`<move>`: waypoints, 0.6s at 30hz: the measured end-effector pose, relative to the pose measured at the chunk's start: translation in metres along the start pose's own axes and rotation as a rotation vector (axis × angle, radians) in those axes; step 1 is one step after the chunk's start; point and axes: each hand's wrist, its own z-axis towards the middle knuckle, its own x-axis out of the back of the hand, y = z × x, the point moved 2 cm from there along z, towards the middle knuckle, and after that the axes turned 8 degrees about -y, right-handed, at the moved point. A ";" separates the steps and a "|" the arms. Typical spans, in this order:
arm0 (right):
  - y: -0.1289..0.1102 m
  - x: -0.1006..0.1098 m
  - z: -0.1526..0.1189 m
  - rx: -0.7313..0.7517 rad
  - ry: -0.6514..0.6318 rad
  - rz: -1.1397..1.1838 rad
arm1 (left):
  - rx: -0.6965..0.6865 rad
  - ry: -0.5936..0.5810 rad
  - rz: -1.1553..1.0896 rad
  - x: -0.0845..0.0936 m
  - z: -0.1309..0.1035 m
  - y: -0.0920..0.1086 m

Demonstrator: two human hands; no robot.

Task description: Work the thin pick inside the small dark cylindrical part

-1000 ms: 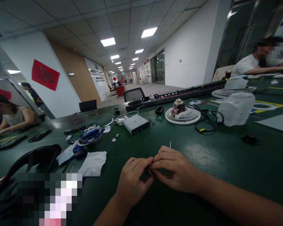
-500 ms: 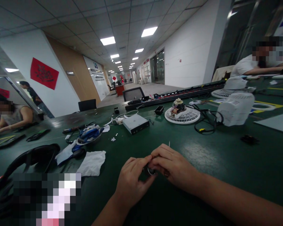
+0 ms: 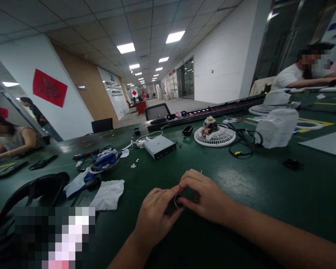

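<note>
Low over the green table, my left hand (image 3: 156, 209) grips a small round dark part with a shiny metal rim (image 3: 177, 201) between thumb and fingers. My right hand (image 3: 205, 194) meets it from the right, its thumb pressed against the rimmed part and its index fingertip touching the left fingers. A small brownish piece (image 3: 196, 197) shows under the curled fingers of my right hand; its kind is unclear. A thin pale tip (image 3: 201, 172) sticks up behind the right knuckles. The fingers cover much of the round part.
Beyond my hands lie an optical disc drive (image 3: 160, 147), a white fan grille with a motor (image 3: 215, 135), a white housing (image 3: 277, 129) and black cables (image 3: 242, 144). On the left are a crumpled white cloth (image 3: 108, 195) and a bowl with blue gloves (image 3: 105, 160). Other people sit at both sides.
My right thumb has shifted onto the rimmed part, and the gap between right thumb and index finger has widened. The rim now faces more to the right. The view has turned slightly.
</note>
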 end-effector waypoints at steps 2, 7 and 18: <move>0.001 0.000 0.001 -0.039 -0.019 -0.019 | 0.005 0.004 -0.012 0.000 0.000 0.000; 0.008 0.000 0.002 -0.107 -0.074 -0.062 | 0.012 -0.050 -0.038 -0.001 -0.001 -0.002; 0.011 0.011 0.003 0.198 -0.145 -0.173 | 0.095 -0.301 -0.117 -0.010 -0.004 0.005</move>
